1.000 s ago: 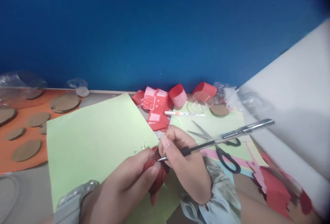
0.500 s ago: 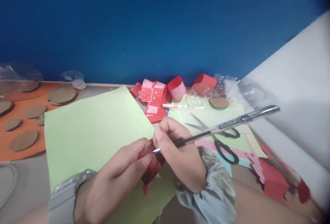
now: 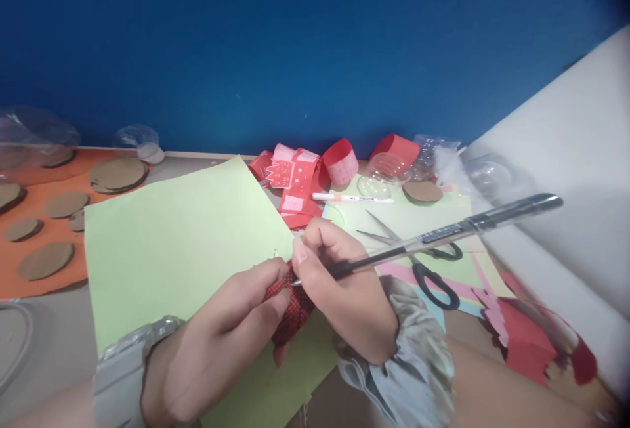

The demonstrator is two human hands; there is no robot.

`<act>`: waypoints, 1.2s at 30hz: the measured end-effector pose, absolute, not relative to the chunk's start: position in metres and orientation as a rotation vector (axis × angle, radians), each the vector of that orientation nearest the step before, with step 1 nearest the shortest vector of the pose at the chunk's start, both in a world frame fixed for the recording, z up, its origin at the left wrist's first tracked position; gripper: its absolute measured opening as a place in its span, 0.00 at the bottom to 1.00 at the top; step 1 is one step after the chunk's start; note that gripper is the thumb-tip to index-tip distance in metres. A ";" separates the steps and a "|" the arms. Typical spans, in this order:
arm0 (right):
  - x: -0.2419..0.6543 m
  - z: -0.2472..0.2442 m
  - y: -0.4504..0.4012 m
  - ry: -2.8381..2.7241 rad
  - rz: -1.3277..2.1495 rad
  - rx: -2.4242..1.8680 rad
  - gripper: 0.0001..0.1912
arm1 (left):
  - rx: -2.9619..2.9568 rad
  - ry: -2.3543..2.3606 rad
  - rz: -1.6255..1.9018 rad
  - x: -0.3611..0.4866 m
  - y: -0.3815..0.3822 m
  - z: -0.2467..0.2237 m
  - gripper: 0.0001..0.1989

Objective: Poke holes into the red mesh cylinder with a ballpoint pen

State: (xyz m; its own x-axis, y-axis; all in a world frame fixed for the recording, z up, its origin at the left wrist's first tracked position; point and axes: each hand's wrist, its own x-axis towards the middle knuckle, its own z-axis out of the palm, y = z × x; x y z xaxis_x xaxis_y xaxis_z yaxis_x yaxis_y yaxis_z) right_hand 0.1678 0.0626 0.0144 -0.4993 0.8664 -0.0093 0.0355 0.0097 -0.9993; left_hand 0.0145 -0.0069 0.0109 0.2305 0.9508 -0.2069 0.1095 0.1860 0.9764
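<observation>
My left hand pinches a small red paper piece covered in a black crosshatch pattern. In my right hand is a black pen, its shaft slanting up to the right. The pen's tip meets the red piece just beside my left fingertips. Part of the red piece is hidden by both hands. Beneath them lies a light green paper sheet, with a few small dark marks near my left fingers.
Black-handled scissors lie partly spread on coloured papers at right. A white marker, red paper pieces and clear plastic domes stand near the blue wall. Cardboard discs rest on orange paper at left.
The pen's upper end has swung slightly to the right, its tip staying on the red patterned paper. Both hands keep their hold; the view has shifted a little.
</observation>
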 end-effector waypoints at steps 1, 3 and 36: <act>0.168 0.014 0.063 -1.630 1.559 -0.944 0.17 | 1.227 1.178 0.839 0.014 -0.007 0.011 0.20; 0.168 0.015 0.063 -1.659 1.535 -0.953 0.17 | 1.228 1.172 0.837 0.015 -0.007 0.011 0.21; 0.167 0.017 0.063 -1.664 1.522 -0.973 0.18 | 1.273 1.100 0.865 0.013 -0.006 0.009 0.19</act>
State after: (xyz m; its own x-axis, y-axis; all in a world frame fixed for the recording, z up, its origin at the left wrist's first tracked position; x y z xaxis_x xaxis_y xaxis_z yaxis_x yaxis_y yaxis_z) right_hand 0.1670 0.0630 0.0166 -0.4954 0.8686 -0.0068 0.0838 0.0400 -0.9957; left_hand 0.0133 -0.0062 0.0088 0.2802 0.9486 -0.1470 0.0806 0.1294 0.9883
